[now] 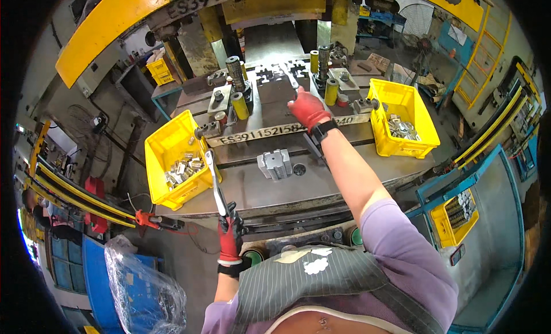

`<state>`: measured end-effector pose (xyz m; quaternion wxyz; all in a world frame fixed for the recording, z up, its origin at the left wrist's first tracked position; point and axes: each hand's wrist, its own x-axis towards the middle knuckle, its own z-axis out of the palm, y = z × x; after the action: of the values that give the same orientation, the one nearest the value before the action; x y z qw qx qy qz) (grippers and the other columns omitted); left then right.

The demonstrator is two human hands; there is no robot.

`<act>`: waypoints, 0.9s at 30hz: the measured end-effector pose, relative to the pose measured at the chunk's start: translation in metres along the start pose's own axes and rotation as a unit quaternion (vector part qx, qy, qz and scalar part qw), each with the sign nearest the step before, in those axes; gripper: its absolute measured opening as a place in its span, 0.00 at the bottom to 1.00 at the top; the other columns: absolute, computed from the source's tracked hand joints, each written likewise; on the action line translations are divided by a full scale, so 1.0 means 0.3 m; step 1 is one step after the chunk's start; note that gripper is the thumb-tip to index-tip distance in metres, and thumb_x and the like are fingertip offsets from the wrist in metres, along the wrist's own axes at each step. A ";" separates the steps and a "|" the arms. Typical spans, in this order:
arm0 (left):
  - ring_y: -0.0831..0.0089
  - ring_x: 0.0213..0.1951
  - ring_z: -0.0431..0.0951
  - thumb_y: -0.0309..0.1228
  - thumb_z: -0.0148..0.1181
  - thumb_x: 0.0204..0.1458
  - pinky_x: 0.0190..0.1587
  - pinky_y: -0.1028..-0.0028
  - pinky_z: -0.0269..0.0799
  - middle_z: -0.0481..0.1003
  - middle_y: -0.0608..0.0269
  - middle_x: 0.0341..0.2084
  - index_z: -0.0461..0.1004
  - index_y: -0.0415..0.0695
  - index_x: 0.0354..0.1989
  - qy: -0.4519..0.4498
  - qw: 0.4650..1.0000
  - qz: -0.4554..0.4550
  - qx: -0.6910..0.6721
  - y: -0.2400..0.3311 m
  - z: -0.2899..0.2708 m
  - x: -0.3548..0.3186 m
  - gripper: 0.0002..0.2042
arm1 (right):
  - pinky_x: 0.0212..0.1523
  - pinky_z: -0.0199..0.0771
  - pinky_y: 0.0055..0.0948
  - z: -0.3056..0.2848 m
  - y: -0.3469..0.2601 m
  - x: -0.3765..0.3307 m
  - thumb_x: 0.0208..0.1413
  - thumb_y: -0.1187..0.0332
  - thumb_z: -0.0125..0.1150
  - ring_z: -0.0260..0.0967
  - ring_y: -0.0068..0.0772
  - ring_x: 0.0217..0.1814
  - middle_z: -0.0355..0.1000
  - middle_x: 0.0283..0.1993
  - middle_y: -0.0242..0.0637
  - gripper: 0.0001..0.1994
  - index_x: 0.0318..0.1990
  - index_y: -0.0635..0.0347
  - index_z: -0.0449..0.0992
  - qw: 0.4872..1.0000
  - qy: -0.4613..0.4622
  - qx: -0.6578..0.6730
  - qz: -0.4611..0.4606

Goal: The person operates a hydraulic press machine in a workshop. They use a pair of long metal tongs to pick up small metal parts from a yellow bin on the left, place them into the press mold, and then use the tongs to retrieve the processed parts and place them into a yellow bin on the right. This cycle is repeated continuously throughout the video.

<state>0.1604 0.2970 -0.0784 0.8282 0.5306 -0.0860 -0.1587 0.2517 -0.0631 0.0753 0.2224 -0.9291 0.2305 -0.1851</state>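
My left hand [231, 233], in a red and black glove, is closed around a long silver hand tool [218, 190]. The tool's rounded head is beside the near right side of the left yellow bin [192, 189], which holds several small metal pieces [185, 166]. My right arm reaches forward over the press bed. That red-gloved hand [309, 109] grips a similar silver tool [291, 77], its far end at the die [280, 70] with bright cut-out shapes. The exact kind of both tools is unclear. Fingertips of the right hand are partly hidden.
Upright posts [235, 73] and yellow cylinders [240, 106] flank the die. A second yellow bin [404, 142] with metal pieces stands right. A grey metal block [275, 163] sits on the bed's near part. Crumpled clear plastic [143, 288] lies lower left; another yellow bin [459, 225] lower right.
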 end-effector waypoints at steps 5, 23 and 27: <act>0.86 0.19 0.61 0.32 0.46 0.54 0.17 0.83 0.60 0.60 0.75 0.18 0.59 0.42 0.53 0.036 0.999 -0.006 -0.004 0.028 -0.034 -0.021 0.18 | 0.45 0.67 0.39 0.014 -0.043 0.022 0.45 0.62 0.50 0.66 0.50 0.46 0.66 0.44 0.56 0.25 0.50 0.68 0.61 1.000 -0.021 0.007 0.020; 0.84 0.19 0.61 0.31 0.48 0.54 0.19 0.82 0.62 0.61 0.73 0.20 0.61 0.42 0.50 0.003 1.000 -0.027 -0.013 -0.007 0.031 0.006 0.15 | 0.35 0.69 0.27 0.049 0.159 0.126 0.47 0.58 0.56 0.69 0.32 0.29 0.71 0.27 0.37 0.16 0.36 0.63 0.70 0.907 -0.119 0.398 -0.065; 0.84 0.19 0.61 0.29 0.49 0.52 0.18 0.82 0.62 0.61 0.72 0.19 0.62 0.42 0.48 0.014 0.999 -0.034 -0.003 0.012 0.042 -0.005 0.15 | 0.20 0.66 0.18 0.123 0.182 0.156 0.50 0.55 0.55 0.65 0.20 0.22 0.67 0.22 0.28 0.13 0.33 0.54 0.72 0.690 -0.161 0.697 0.110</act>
<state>0.1557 0.2881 -0.0698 0.8251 0.5329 -0.0556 -0.1794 0.2878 -0.1184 0.0287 0.8587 -0.4902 0.0959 -0.1148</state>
